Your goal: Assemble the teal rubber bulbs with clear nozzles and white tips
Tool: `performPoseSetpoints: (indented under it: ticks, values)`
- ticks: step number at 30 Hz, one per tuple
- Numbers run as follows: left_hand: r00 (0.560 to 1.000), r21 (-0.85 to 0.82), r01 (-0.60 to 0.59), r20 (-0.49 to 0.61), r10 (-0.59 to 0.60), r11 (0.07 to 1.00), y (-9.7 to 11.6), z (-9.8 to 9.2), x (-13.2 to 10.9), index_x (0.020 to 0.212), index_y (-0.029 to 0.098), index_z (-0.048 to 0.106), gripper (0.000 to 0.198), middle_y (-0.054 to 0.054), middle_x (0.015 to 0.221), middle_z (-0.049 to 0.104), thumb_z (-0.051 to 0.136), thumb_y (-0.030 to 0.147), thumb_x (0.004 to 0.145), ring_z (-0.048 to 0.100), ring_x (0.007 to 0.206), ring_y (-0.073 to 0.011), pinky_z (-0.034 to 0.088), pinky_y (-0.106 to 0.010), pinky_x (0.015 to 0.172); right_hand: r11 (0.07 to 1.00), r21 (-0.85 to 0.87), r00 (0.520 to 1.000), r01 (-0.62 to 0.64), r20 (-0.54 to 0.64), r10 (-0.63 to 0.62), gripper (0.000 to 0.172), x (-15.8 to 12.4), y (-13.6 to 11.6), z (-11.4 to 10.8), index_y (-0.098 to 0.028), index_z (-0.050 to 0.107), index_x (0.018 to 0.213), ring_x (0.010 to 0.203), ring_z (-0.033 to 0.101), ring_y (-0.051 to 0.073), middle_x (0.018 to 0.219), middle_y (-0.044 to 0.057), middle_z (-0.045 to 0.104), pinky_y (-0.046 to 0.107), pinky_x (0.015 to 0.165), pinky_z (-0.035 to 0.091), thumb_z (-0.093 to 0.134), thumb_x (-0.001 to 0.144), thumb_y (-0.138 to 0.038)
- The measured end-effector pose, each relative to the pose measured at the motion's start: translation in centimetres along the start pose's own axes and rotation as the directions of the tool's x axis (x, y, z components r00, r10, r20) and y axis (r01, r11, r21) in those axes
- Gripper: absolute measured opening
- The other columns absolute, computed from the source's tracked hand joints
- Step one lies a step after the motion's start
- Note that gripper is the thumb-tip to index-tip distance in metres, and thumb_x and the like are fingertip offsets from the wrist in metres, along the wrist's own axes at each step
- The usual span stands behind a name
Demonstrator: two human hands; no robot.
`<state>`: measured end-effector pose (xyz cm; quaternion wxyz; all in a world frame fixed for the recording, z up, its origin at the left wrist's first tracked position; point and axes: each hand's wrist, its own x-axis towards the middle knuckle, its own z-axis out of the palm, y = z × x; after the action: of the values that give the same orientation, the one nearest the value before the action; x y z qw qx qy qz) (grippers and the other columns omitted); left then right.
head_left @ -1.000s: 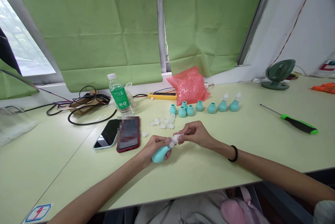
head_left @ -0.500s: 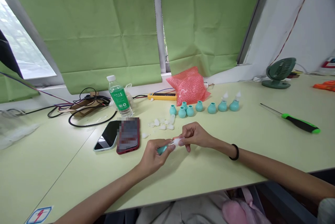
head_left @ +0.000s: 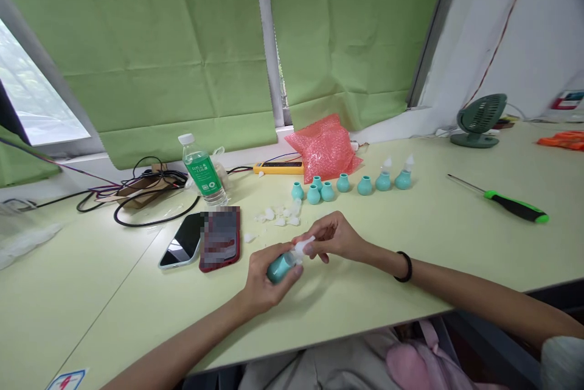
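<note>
My left hand (head_left: 263,280) is closed round a teal squeeze bulb (head_left: 280,268), which lies tilted with its clear collar toward the right. On that collar sits a white pointed nozzle (head_left: 303,246). The fingertips of my right hand (head_left: 336,236) are at the nozzle and pinch it. Beyond my hands lie several loose translucent white nozzle pieces (head_left: 280,215). Behind them several teal bulbs (head_left: 313,194) stand upright with open necks. Two finished-looking bulbs with clear collars and white tips, one of them the rightmost bulb (head_left: 403,180), stand at the row's right end.
Two phones, one in a red case (head_left: 219,239), lie left of my hands. Behind them stands a water bottle (head_left: 203,172) near black cables (head_left: 137,221). Pink bubble wrap (head_left: 325,149) and a yellow power strip (head_left: 279,168) lie along the window. At right are a screwdriver (head_left: 515,207) and a green fan (head_left: 480,119).
The bulb in my left hand has turned so that more of its teal body shows. The white nozzle now points up and right, with my right fingers still at it. The view has shifted slightly.
</note>
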<state>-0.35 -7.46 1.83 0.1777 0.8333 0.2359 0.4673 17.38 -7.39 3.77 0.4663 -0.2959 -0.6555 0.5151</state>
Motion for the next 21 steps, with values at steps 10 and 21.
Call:
performPoseSetpoints:
  ticks: [10,21]
  values:
    - [0.982,0.051,0.112,0.146,-0.118,0.992,0.3,-0.3,0.0,0.099,0.014,0.051,0.026,-0.005,0.085,0.062,0.050,0.025,0.074,0.056,0.073,-0.0149,0.043,-0.024,0.067,0.970,-0.214,0.974,0.119,-0.163,-0.155,0.013,-0.1,-1.4,0.7,-0.015,0.065,0.065,0.038,0.049,0.008,0.058,0.004,0.064,0.018,0.028,0.035,0.063,0.061,-0.026]
    - [0.977,0.096,-0.031,0.212,0.010,0.995,-0.1,-0.2,0.2,0.125,0.020,0.023,0.048,-0.010,0.127,0.032,0.039,0.017,0.080,0.030,0.115,-0.0206,0.028,-0.040,0.094,0.574,-0.811,0.561,-0.108,-0.527,-0.638,0.018,4.1,-7.4,-13.8,-0.011,0.062,0.067,0.058,0.055,0.013,0.066,0.006,0.062,0.024,0.060,0.044,0.058,0.062,-0.028]
